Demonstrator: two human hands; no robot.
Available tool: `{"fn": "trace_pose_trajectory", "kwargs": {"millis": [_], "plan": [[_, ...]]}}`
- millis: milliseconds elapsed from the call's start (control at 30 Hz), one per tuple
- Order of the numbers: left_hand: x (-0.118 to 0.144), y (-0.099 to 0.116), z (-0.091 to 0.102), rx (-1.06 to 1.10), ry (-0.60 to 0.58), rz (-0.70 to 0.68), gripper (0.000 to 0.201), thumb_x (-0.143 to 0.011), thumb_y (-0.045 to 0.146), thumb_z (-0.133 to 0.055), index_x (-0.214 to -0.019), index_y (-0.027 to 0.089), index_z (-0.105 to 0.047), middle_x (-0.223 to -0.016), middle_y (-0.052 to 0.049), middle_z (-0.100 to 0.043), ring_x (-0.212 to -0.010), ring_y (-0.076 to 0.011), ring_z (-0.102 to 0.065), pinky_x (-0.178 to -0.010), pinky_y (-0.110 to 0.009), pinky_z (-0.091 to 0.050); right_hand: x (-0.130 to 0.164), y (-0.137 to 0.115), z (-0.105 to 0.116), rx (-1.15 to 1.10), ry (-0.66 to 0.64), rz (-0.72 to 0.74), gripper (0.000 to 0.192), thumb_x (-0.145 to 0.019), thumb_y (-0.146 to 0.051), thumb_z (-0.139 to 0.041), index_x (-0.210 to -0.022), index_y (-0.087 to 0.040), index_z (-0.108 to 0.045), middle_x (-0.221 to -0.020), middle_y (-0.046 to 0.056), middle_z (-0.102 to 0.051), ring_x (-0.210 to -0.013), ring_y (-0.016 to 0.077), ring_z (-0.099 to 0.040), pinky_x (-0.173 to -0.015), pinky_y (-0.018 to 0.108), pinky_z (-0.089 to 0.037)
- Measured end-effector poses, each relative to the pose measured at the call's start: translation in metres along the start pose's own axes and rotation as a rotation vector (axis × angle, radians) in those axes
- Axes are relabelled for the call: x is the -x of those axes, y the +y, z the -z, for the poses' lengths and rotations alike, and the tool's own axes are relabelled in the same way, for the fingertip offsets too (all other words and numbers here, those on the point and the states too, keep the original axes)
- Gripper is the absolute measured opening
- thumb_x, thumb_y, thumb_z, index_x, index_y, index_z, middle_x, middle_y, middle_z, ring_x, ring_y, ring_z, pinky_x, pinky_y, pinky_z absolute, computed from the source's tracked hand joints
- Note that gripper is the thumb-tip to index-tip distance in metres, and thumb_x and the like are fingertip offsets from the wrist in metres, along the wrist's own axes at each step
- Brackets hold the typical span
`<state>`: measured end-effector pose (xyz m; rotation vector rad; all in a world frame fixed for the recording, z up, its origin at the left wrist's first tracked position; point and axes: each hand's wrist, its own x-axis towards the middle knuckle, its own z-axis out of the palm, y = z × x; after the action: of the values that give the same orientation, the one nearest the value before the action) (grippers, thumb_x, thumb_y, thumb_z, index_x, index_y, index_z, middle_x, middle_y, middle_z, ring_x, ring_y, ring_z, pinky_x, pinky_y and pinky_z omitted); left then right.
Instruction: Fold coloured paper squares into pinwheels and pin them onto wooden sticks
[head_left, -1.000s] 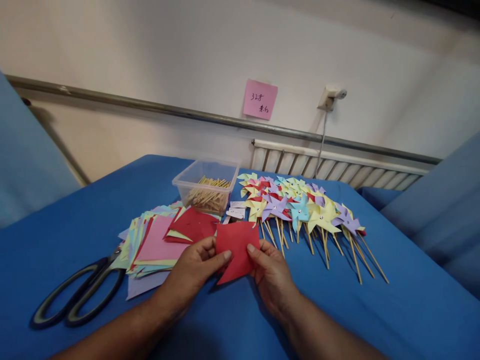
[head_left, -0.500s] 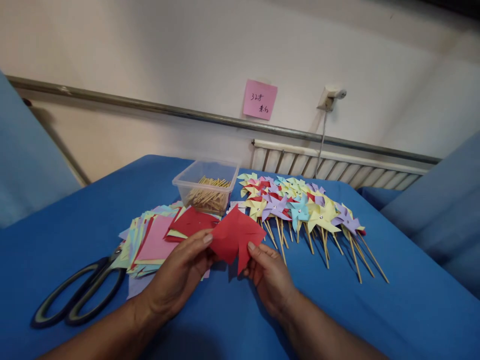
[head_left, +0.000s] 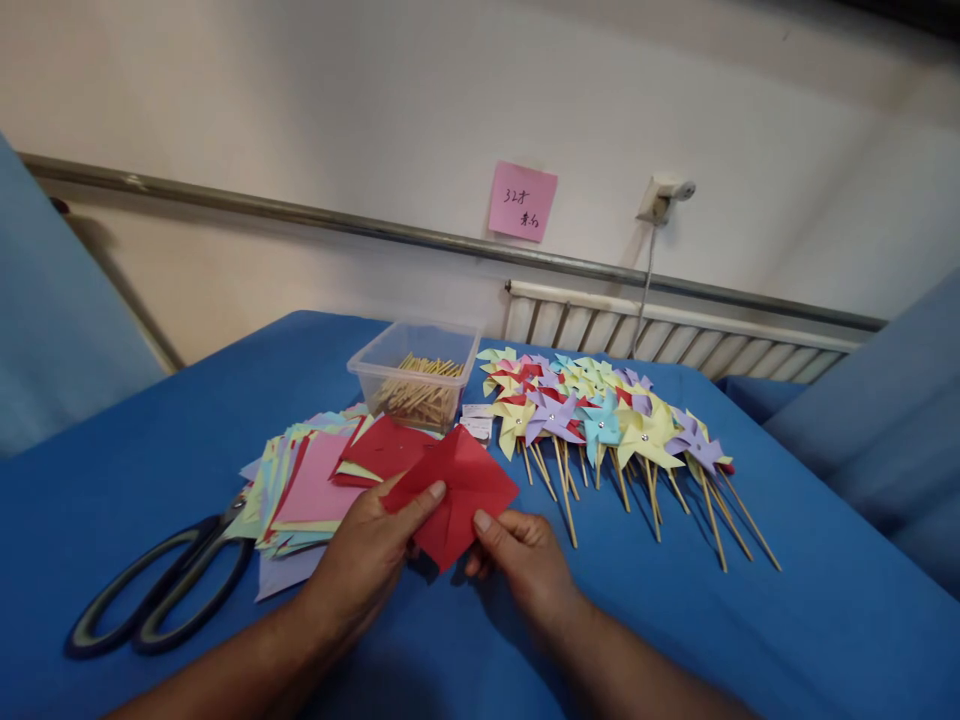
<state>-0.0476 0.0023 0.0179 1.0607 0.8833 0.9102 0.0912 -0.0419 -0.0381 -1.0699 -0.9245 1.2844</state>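
A red paper square [head_left: 461,490] with crease lines is held up between my two hands, one corner pointing toward me. My left hand [head_left: 367,545] pinches its left side, the thumb lying on top of the paper. At the lower right edge my right hand [head_left: 521,560] grips it between thumb and fingers. Behind the left hand lies a stack of coloured paper squares [head_left: 319,480], with more red sheets [head_left: 390,447] on top at its right. Large dark-handled scissors [head_left: 165,585] rest left of the stack, their blades partly under the paper.
A clear plastic box [head_left: 412,375] of thin wooden sticks [head_left: 424,390] stands behind the papers. Finished paper pinwheels [head_left: 600,420] on sticks lie in a group at right on the blue cloth [head_left: 750,620]. A small white box [head_left: 477,425] sits between them.
The red paper has moved slightly left and down and now looks flatter, its cut flaps lying together. My left thumb has slid further over it.
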Motion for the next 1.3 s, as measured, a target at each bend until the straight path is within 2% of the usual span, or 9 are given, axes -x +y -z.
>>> {"fn": "trace_pose_trajectory", "kwargs": {"millis": [100,267,433,667,800,900,1067,1167,1300], "plan": [[-0.001,0.002,-0.001,0.053,0.004,0.020,0.019,-0.076,0.034,-0.067,-0.072,0.016,-0.063,-0.063,-0.003,-0.068,-0.052,-0.0155,-0.059,-0.048,-0.026,-0.045,0.002,-0.003,-0.002,0.033,-0.022,0.018,0.048,-0.080,-0.058,-0.058,-0.062,-0.014,-0.068,-0.052,0.003,-0.062,-0.048,0.0112,-0.054,-0.052,0.023,-0.040],[-0.003,0.004,0.000,0.099,0.105,0.017,0.019,-0.073,0.032,-0.069,-0.076,0.015,-0.063,-0.059,0.000,-0.064,-0.048,-0.0129,-0.055,-0.043,-0.022,-0.040,0.002,-0.007,-0.004,-0.025,0.030,0.025,0.038,-0.080,-0.053,-0.061,-0.073,-0.015,-0.065,-0.066,0.003,-0.066,-0.049,0.0088,-0.053,-0.050,0.021,-0.039],[-0.004,0.004,0.002,0.113,0.130,0.021,0.025,-0.072,0.030,-0.070,-0.090,0.015,-0.063,-0.061,0.000,-0.064,-0.048,-0.0122,-0.054,-0.040,-0.021,-0.035,-0.003,-0.005,0.000,-0.078,0.127,0.042,0.031,-0.079,-0.047,-0.064,-0.080,-0.017,-0.060,-0.072,0.002,-0.066,-0.048,0.0075,-0.052,-0.048,0.020,-0.038],[-0.004,0.005,0.002,0.120,0.179,0.050,0.022,-0.070,0.030,-0.073,-0.082,0.014,-0.062,-0.058,0.001,-0.063,-0.045,-0.0113,-0.052,-0.039,-0.020,-0.037,-0.007,0.002,0.002,-0.087,0.286,0.065,0.034,-0.069,-0.032,-0.072,-0.097,-0.020,-0.058,-0.087,0.003,-0.064,-0.051,0.0085,-0.055,-0.048,0.021,-0.041],[-0.003,0.007,0.001,0.188,0.176,0.070,0.027,-0.071,0.026,-0.073,-0.095,0.016,-0.065,-0.072,-0.002,-0.071,-0.056,-0.0138,-0.061,-0.050,-0.023,-0.048,-0.003,0.002,0.001,0.028,0.335,0.186,0.053,-0.070,-0.021,-0.068,-0.120,-0.028,-0.051,-0.118,0.007,-0.056,-0.077,0.0139,-0.061,-0.064,0.027,-0.049],[-0.003,0.007,0.001,0.214,0.166,0.105,0.029,-0.073,0.024,-0.072,-0.099,0.015,-0.065,-0.081,-0.005,-0.073,-0.067,-0.0171,-0.066,-0.059,-0.026,-0.053,0.004,-0.003,-0.001,0.264,0.318,0.329,0.064,-0.073,-0.016,-0.063,-0.131,-0.034,-0.044,-0.138,0.007,-0.041,-0.110,0.0226,-0.053,-0.083,0.037,-0.049],[-0.004,0.005,0.004,0.244,0.102,0.108,0.027,-0.076,0.024,-0.069,-0.100,0.015,-0.066,-0.085,-0.006,-0.074,-0.070,-0.0182,-0.067,-0.064,-0.029,-0.053,0.014,-0.011,-0.004,0.629,0.178,0.582,0.055,-0.076,-0.008,-0.057,-0.124,-0.034,-0.053,-0.150,0.002,-0.019,-0.137,0.0278,-0.024,-0.107,0.051,-0.030],[-0.003,0.003,0.004,0.233,0.081,0.131,0.029,-0.077,0.025,-0.069,-0.103,0.015,-0.066,-0.090,-0.008,-0.074,-0.075,-0.0198,-0.067,-0.066,-0.030,-0.053,0.015,-0.013,-0.005,0.722,0.118,0.663,0.043,-0.075,-0.009,-0.061,-0.112,-0.031,-0.061,-0.150,0.002,-0.020,-0.137,0.0294,-0.023,-0.108,0.051,-0.029],[-0.003,0.002,0.004,0.228,0.043,0.135,0.026,-0.076,0.025,-0.069,-0.100,0.014,-0.067,-0.089,-0.009,-0.074,-0.074,-0.0189,-0.066,-0.068,-0.029,-0.053,0.013,-0.014,-0.002,0.753,0.178,0.649,0.021,-0.075,-0.017,-0.067,-0.092,-0.029,-0.068,-0.143,0.002,-0.034,-0.133,0.0303,-0.031,-0.106,0.052,-0.030]]}}
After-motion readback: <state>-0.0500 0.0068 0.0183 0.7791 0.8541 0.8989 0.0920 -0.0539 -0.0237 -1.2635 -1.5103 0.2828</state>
